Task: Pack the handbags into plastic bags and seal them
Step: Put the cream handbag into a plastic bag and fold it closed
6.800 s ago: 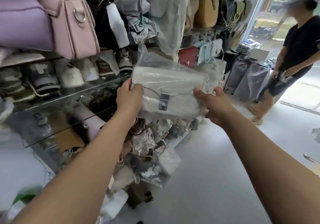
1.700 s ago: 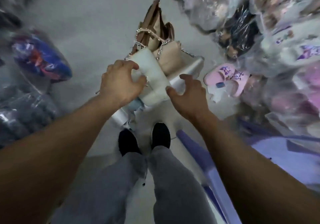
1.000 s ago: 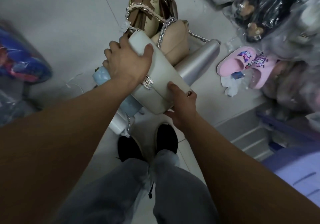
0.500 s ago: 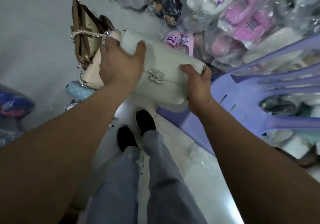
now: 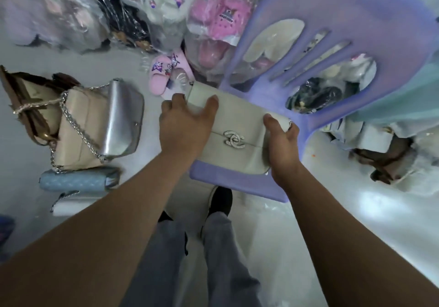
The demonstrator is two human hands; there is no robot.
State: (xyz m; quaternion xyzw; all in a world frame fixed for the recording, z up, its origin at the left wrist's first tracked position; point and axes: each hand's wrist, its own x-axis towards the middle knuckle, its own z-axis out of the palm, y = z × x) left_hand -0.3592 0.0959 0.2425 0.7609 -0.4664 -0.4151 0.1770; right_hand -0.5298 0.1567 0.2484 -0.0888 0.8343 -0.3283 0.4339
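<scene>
The left hand [image 5: 184, 126] was clamped over the left end of the cream bag [image 5: 240, 126], fingers curled over its top edge and thumb spread across the front flap. The right hand [image 5: 281, 138] gripped the bag's right end, thumb on the front and fingers wrapped behind it. Between the two hands the bag lay flat and level, its sparkly clasp [image 5: 234, 139] facing up. It was over the front of the purple chair [image 5: 332, 45]; I could not tell whether it touched the seat.

On the pale floor [image 5: 152, 176] to the left stood a cluster of bags, none in plastic: a brown bag [image 5: 21, 97] at the far edge, a beige bag [image 5: 78, 126] with a chain strap leaning against it, and a silver bag [image 5: 121, 119] pressed to the beige one's right side. In front of them lay a blue quilted bag [image 5: 73, 182] and, nearer, a white bag [image 5: 71, 205]. A pair of pink slippers [image 5: 164, 73] sat on the floor just beyond the left hand. Behind them rose a heap of slippers in clear plastic [image 5: 213, 4], running behind the chair. More wrapped goods [image 5: 392, 140] lay on the floor at the right. Below the arms were grey trousers [image 5: 213, 247] and one black shoe [image 5: 219, 201] near the seat's edge.
</scene>
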